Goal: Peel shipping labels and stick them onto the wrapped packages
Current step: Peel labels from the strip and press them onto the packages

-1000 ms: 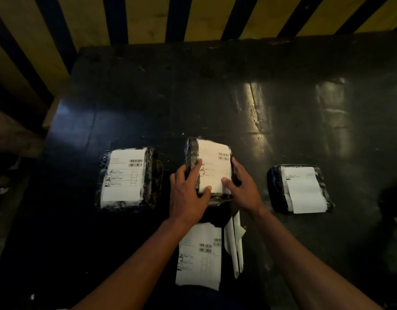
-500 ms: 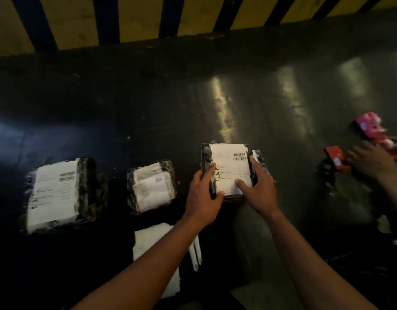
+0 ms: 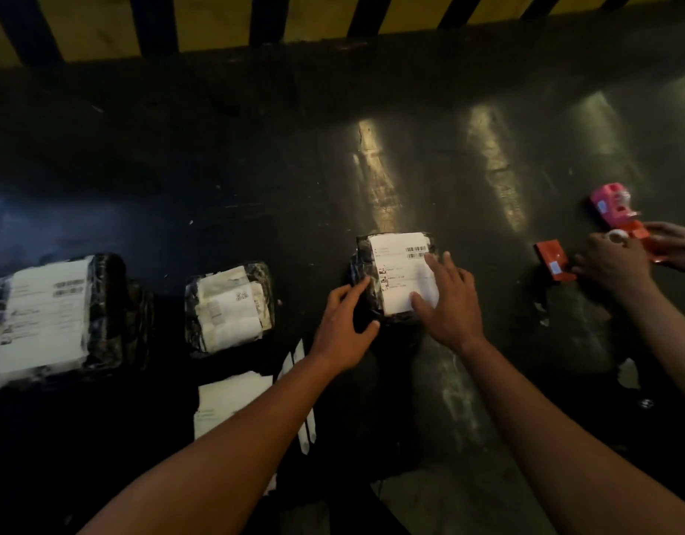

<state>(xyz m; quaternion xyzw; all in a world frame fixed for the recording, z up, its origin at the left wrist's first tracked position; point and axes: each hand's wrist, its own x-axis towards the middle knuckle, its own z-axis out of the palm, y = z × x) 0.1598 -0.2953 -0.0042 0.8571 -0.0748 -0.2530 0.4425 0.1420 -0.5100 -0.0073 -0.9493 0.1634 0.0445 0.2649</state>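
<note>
The label (image 3: 400, 272) on the middle wrapped package (image 3: 367, 279) shows barcodes; its text is too small to read. The right hand (image 3: 447, 299) lies flat on it, fingers straight. The left hand (image 3: 342, 328) touches the package's left edge, fingers relaxed, on the dark tabletop (image 3: 256, 167).

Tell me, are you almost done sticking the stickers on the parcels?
Nearly, it seems. All three wrapped parcels in view wear labels: the left parcel, the middle parcel and the right parcel. Now the right hand presses flat on the right parcel's label while the left hand steadies its side. More label sheets lie nearby, so more parcels may come.
</note>
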